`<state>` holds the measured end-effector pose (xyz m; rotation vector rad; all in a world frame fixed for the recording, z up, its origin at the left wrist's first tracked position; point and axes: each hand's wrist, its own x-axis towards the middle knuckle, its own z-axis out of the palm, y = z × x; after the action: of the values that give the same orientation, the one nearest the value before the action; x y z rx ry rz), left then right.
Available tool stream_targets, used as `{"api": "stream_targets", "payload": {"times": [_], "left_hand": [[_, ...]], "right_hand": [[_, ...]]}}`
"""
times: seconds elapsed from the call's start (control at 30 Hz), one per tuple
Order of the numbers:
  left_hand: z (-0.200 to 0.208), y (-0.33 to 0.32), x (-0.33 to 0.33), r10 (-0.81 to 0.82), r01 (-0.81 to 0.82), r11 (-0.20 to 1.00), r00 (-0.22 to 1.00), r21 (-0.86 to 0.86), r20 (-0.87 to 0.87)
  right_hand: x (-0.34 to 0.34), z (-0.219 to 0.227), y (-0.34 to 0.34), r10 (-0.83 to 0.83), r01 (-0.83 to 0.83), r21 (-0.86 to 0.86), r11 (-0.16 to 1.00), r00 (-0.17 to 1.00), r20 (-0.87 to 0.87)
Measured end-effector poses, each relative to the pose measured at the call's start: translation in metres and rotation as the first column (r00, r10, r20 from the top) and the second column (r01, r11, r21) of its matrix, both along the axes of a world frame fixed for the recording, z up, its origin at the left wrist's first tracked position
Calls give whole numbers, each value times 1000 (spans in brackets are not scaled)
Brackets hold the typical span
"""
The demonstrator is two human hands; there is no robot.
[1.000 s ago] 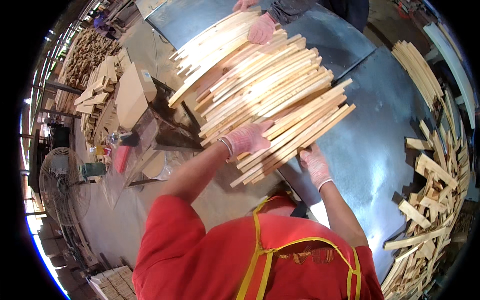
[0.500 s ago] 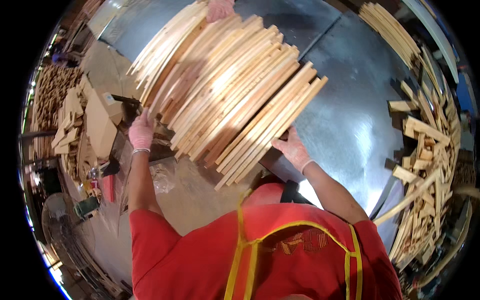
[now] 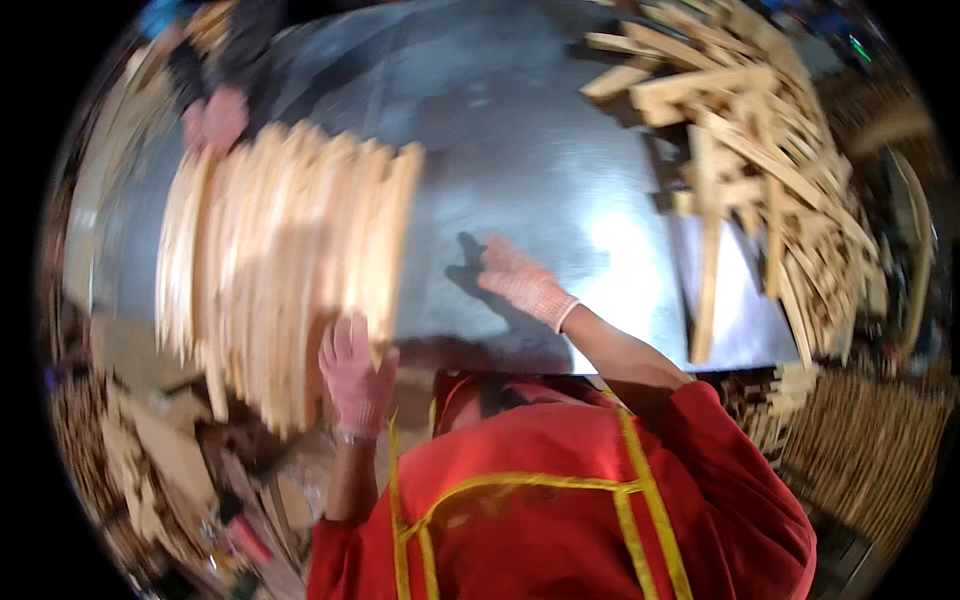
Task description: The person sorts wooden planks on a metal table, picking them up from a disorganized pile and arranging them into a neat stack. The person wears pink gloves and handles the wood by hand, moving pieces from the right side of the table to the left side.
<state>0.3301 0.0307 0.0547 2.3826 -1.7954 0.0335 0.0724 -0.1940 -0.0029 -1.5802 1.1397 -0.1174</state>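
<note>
A row of light wooden strips (image 3: 290, 240) lies side by side on the grey metal table (image 3: 480, 140), left of me. My left hand (image 3: 355, 380), in a pale pink glove, is at the near ends of the right-hand strips. Its fingers point away from me with the thumb apart, and it seems to touch the wood without grasping it. My right hand (image 3: 525, 283), gloved too, hovers over bare metal right of the row, fingers spread and nothing in them. Motion smears the picture slightly.
A co-worker's gloved hands (image 3: 215, 120) are at the far left ends of the strips. A jumbled heap of wooden offcuts (image 3: 740, 150) covers the table's right side. Stacked wood (image 3: 870, 450) stands beyond the near right edge. Boards (image 3: 160, 450) lie at lower left.
The view has turned right, so the row appears farther left. My right hand has left the row's right edge and opened over the table. My left hand has shifted along the near ends.
</note>
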Motion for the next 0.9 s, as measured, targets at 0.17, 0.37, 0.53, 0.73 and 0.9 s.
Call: {"api": "stream_targets", "payload": {"times": [0.17,0.37,0.53,0.73,0.9], "left_hand": [[-44,8,-69,-147,146,989,971,-17,-188],[-21,-67,-184,-285,383,888,892,253,-350],[-45,-132,-266,243,159,944,255,288,-936],[-68,-124,-241,172,-282,944,-34,174,-985],[-66,-53,-158,319,-305,944,753,125,-575]], "right_hand": [[-230,76,-69,-581,138,-698,703,677,-452],[-281,-23,-36,-580,493,-403,771,804,-128],[-163,39,-40,-396,390,80,918,876,275],[-276,77,-174,-290,-124,-851,510,907,-306],[-328,57,-155,-394,-46,-674,737,781,-484]]}}
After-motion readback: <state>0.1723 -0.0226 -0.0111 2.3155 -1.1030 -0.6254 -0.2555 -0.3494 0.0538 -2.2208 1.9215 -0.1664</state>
